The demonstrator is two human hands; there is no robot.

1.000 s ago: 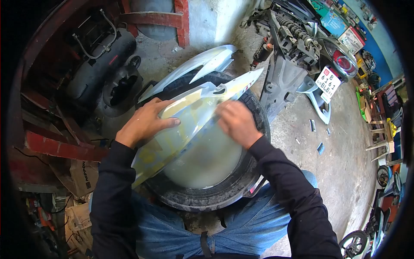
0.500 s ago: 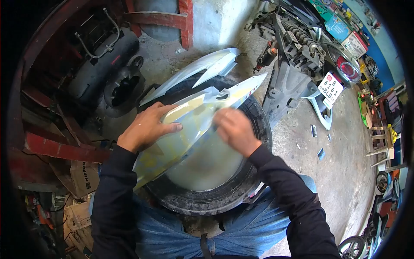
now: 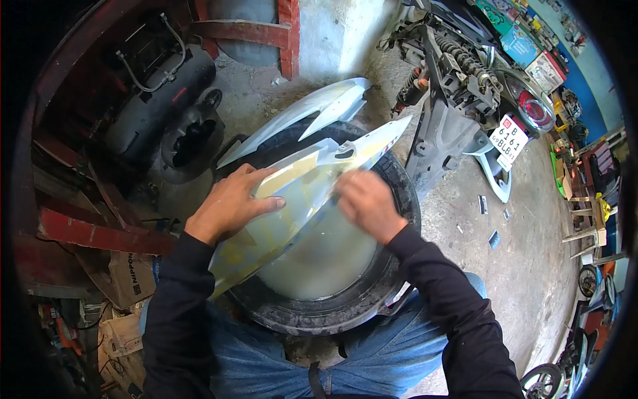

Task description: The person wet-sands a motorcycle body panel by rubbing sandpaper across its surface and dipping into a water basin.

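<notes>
A long motorcycle body panel, white with yellowish worn patches, slants across a black round tub of cloudy water. My left hand grips the panel's left side, its thumb lying on the upper face. At the panel's right edge, near the cut-out, my right hand presses with curled fingers. It is smeared by motion, and whatever sits under those fingers is hidden. Behind, a second pale panel rests across the tub's far rim.
A partly stripped motorcycle with a number plate stands to the right. Small blue-and-white scraps lie on the concrete floor. At left are a black tank, a red frame and a cardboard box.
My right hand has shifted slightly right and down along the panel's edge. The left hand keeps its hold, and the whole view has moved a little.
</notes>
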